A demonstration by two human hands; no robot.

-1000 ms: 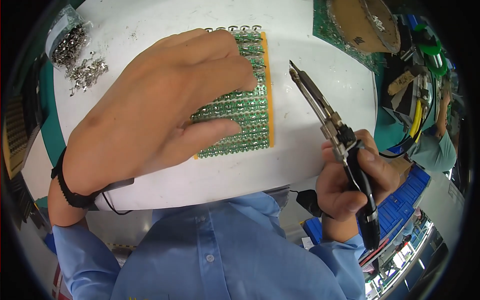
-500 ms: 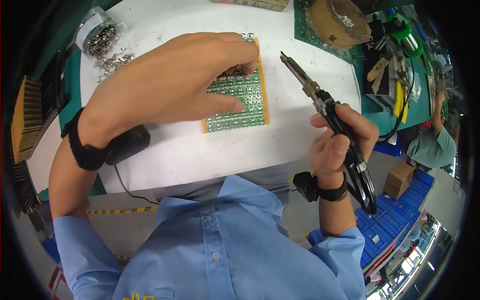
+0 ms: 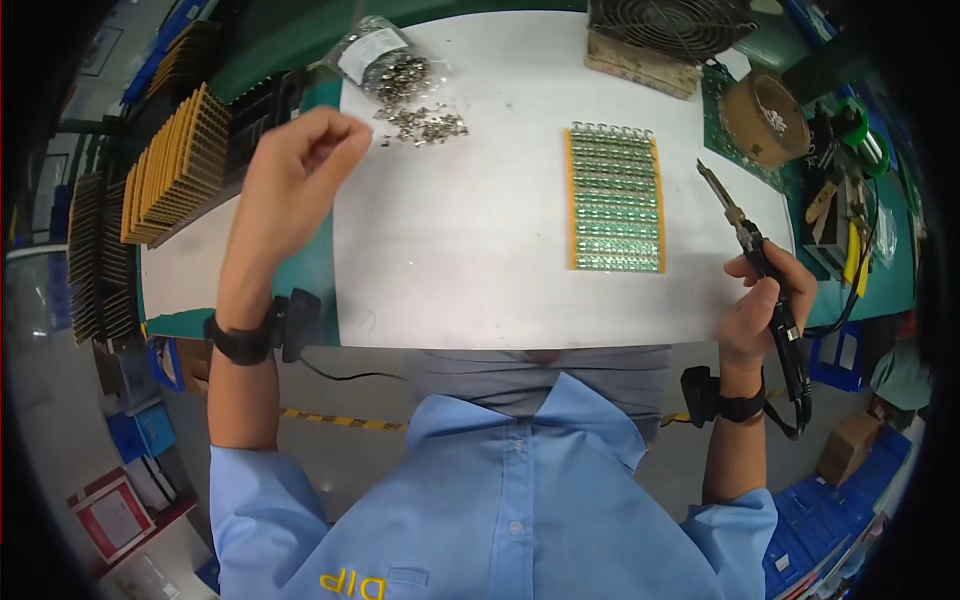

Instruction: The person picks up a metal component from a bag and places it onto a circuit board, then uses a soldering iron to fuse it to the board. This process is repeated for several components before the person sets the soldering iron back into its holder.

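Observation:
My left hand (image 3: 300, 180) is raised over the left side of the table, its fingers curled together in a pinch; whatever is between them is hidden. Nearest to it lies a loose pile of small metal parts (image 3: 428, 125), beside a clear plastic bag (image 3: 375, 55) holding more of them. My right hand (image 3: 768, 300) grips a black soldering iron (image 3: 748, 232), its metal tip pointing up and left. Between the hands, a green circuit board panel (image 3: 615, 200) with yellow-orange side strips lies flat, rows of small metal parts across it.
A black fan (image 3: 670, 25) sits on a block at the back. To its right are a round brown container (image 3: 765, 120) and a green wire spool (image 3: 860, 135). Stacked yellow-edged panels (image 3: 180, 165) stand at the left. A cable runs from the iron.
My left hand has left the circuit board panel and moved left, towards the pile of metal parts, its fingers now curled. My right hand still holds the soldering iron. The view has shifted left.

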